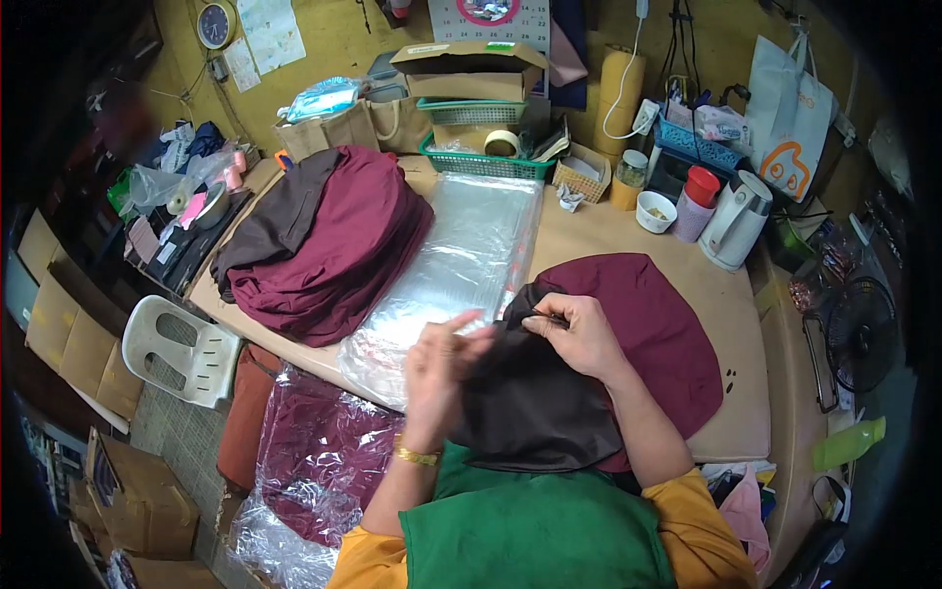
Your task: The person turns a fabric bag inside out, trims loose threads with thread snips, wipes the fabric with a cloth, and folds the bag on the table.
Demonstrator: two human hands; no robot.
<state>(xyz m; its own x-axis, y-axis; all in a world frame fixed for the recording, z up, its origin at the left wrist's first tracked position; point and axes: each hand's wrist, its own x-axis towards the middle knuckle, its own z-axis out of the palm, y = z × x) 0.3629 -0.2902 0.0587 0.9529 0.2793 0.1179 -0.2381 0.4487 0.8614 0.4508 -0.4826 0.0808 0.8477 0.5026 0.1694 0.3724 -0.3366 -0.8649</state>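
A maroon and dark brown fabric piece lies before me, its maroon part (653, 334) spread on the table and its dark cloth (530, 402) draped toward my lap. My right hand (579, 334) is closed, pinching the dark cloth's upper edge between thumb and fingers. Just left of that edge is my left hand (442, 368), raised and smeared by motion, so whether it grips anything cannot be made out. Beside it, a stack of clear plastic bags (471, 236) rests on the table. A heap of similar maroon fabric (334, 245) sits farther left.
Green baskets (486, 162) and a cardboard box (471, 74) stand at the back. A kettle (736, 221), a red-lidded tumbler (697, 201) and a white cup (654, 211) line the right. Plastic-wrapped maroon fabric (324, 461) and a white chair (182, 348) are at the left.
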